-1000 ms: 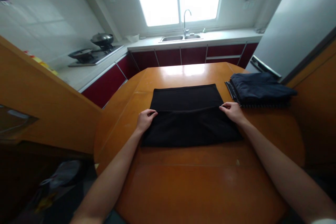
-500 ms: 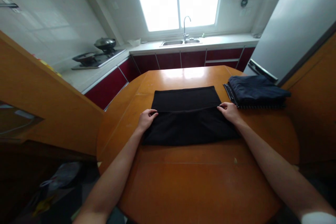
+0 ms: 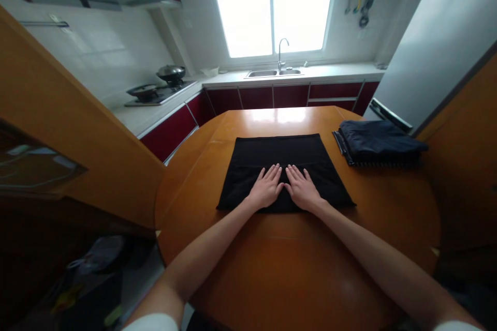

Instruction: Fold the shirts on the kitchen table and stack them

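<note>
The left hand (image 3: 265, 189) and right hand (image 3: 304, 190) are resting outstretched, gripping nothing, atop the black cloth (image 3: 279, 150), its fold line (image 3: 250, 166) running crosswise at their fingertips.

Single head cam: looks from above near edge of wooden table (image 3: 291, 269), faces forward, tilted down. Left hand (image 3: 266, 187) and right hand (image 3: 303, 190) near, mid-frame; sink (image 3: 262, 73) and window (image 3: 248, 10) farther, up top.
</note>
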`<action>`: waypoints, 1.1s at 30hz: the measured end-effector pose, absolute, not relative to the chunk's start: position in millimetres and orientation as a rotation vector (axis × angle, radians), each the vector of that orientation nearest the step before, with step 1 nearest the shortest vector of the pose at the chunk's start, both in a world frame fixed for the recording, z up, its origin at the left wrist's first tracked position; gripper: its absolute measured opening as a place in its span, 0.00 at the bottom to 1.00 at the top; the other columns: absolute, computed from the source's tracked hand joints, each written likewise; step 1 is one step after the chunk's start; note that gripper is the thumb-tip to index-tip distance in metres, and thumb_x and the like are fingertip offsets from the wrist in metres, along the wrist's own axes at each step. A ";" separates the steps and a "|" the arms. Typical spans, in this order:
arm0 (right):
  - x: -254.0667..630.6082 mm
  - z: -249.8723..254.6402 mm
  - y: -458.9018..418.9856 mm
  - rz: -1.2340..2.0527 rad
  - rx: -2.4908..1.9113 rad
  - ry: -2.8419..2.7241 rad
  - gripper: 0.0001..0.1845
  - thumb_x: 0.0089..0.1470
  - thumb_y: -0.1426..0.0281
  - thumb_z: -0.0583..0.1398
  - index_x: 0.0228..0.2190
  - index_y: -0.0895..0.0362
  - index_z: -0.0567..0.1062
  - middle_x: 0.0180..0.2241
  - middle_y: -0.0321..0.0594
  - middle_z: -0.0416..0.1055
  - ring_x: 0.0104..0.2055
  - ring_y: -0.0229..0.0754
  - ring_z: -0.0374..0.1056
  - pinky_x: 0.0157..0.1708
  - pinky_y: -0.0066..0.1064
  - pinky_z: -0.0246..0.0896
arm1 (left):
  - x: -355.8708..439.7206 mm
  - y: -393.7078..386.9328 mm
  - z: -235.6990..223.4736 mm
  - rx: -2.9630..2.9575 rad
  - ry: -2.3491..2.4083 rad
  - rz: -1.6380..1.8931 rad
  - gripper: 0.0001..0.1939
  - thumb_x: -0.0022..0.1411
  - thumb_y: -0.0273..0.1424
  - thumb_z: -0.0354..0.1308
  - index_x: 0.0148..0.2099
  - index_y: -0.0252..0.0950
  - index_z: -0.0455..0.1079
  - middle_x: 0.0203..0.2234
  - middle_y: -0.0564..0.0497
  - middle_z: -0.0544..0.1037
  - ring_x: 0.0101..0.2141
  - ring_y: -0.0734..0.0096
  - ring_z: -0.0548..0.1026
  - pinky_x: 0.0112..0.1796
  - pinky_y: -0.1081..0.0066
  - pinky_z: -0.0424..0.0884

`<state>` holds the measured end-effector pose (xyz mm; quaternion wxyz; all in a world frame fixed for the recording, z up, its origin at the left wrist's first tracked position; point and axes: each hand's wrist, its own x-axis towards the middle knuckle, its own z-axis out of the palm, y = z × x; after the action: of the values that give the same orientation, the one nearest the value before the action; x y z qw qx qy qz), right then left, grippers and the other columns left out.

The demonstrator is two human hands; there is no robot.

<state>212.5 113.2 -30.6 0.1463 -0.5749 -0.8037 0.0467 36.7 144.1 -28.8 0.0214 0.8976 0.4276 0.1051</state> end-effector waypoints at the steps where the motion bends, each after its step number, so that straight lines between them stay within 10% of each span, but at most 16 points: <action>1: 220.2 -33.4 114.9 0.152 -1.716 -2.287 0.35 0.68 0.58 0.46 0.70 0.62 0.55 0.72 0.51 0.47 0.75 0.52 0.41 0.70 0.55 0.35 | 29.3 146.2 -30.0 2.768 1.346 0.316 0.32 0.75 0.43 0.40 0.76 0.37 0.48 0.73 0.44 0.49 0.72 0.56 0.46 0.68 0.49 0.45; 8: 294.4 -42.0 122.0 0.208 -1.935 -2.146 0.40 0.67 0.47 0.44 0.70 0.58 0.55 0.73 0.48 0.45 0.75 0.51 0.39 0.71 0.55 0.31 | -61.1 150.7 -30.1 2.474 1.604 0.278 0.35 0.75 0.49 0.39 0.76 0.38 0.46 0.73 0.43 0.49 0.72 0.53 0.46 0.68 0.47 0.43; 19: 329.9 -27.4 107.2 -0.013 -2.024 -1.764 0.35 0.69 0.60 0.42 0.66 0.70 0.62 0.69 0.60 0.53 0.73 0.59 0.44 0.68 0.61 0.38 | -111.4 136.6 -10.7 2.268 1.855 0.746 0.29 0.76 0.39 0.39 0.71 0.31 0.59 0.67 0.36 0.64 0.69 0.52 0.57 0.67 0.45 0.47; 25: 241.7 -12.5 62.9 0.005 -1.510 -2.239 0.31 0.67 0.69 0.44 0.69 0.59 0.59 0.72 0.45 0.49 0.75 0.48 0.39 0.72 0.49 0.35 | -40.4 79.6 -1.3 2.818 1.221 0.347 0.29 0.76 0.43 0.43 0.75 0.46 0.51 0.71 0.48 0.56 0.71 0.57 0.50 0.69 0.49 0.46; 33: 268.7 -26.2 45.4 0.131 -1.502 -2.435 0.38 0.67 0.51 0.51 0.70 0.56 0.55 0.72 0.47 0.45 0.74 0.52 0.42 0.71 0.53 0.39 | -79.0 66.4 -11.6 2.780 1.342 0.225 0.36 0.74 0.48 0.46 0.77 0.46 0.41 0.73 0.49 0.50 0.72 0.56 0.48 0.69 0.49 0.48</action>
<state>268.7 45.4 -26.2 0.1383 -0.5196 -0.8419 0.0452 -79.0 66.4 -11.6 0.0233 0.8979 0.4336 0.0726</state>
